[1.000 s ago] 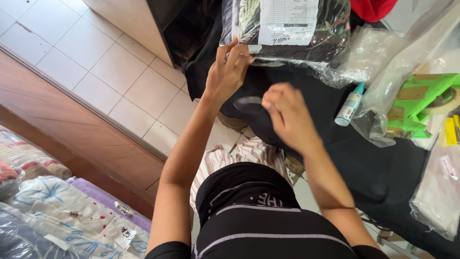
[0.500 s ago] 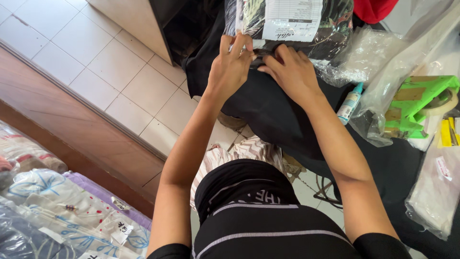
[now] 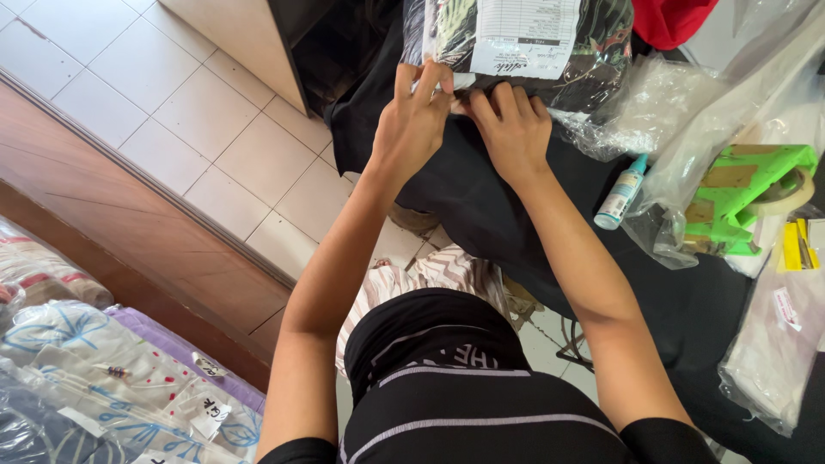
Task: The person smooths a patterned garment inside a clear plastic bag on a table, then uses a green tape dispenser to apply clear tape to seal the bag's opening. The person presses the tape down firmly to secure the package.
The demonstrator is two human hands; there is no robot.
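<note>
Both hands have moved up and together since a second ago: then the right hand hovered lower over the black cloth, now it sits beside the left at the near edge of the package

Seen from the head camera (the only view), the left hand (image 3: 412, 129) has its fingers pressed together, pinching the lower edge of the clear plastic bag holding dark leaf-patterned fabric with a white paper label on top (image 3: 524, 39). The right hand (image 3: 511, 129) lies just beside it, fingers curled onto the same edge; whether its grip truly pinches the plastic or only presses on it I cannot tell. The bag rests at the far side of the counter covered in black cloth (image 3: 516, 223), touching both hands

Right of the hands lies crumpled clear plastic wrap (image 3: 653, 107), and near it a small white bottle with a teal cap (image 3: 620, 193), tipped on its side. Further right sits a bright green plastic tape dispenser with a roll of tape (image 3: 756, 185), partly under plastic. A red cloth (image 3: 675, 19) shows at the top edge

On the left, white floor tiles (image 3: 129, 103) meet a brown wooden strip (image 3: 146, 249), and bagged floral fabrics (image 3: 94, 378) are stacked in the lower left corner
</note>
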